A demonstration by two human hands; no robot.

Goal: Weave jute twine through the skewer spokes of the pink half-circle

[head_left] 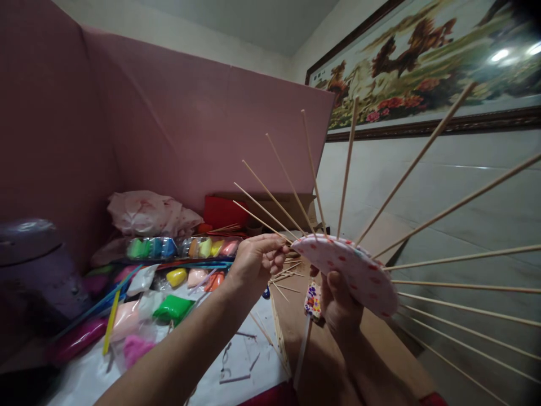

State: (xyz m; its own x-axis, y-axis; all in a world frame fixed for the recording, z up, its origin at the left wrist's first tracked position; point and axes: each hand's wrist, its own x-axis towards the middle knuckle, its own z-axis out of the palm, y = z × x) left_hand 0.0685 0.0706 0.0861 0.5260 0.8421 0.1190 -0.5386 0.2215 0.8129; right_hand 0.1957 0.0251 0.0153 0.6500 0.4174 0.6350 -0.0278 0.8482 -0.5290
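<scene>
the thumb and fingertips of the left hand (265,255) are pinched together at the base of a thin stick (256,217), at the nine o'clock edge of a spotted disc (338,262). the disc is gripped from below by the right hand (341,307), with the thumb pressed on its near face, and is held above the table (325,366), at about four o'clock from the middle of the view.

from the disc's edge, a fan of sticks (347,163) is spread from about ten o'clock, over twelve, to past four. that stretch appears to be filled, with more than a dozen sticks in place; how firmly they are fixed cannot be told. no sticks are seen along the lower left edge, which is partly covered by the right hand, so that part may be left to do. loose sticks (287,276) are lying unfitted at five o'clock from the left hand.

a flower-patterned tool (313,299) is seen at nine o'clock from the right hand, just beside it. farther out, at eight o'clock from the left hand, a green packet (173,309) is laid among other coloured packets, and a crumpled pink bag (152,213) is set at ten.
</scene>
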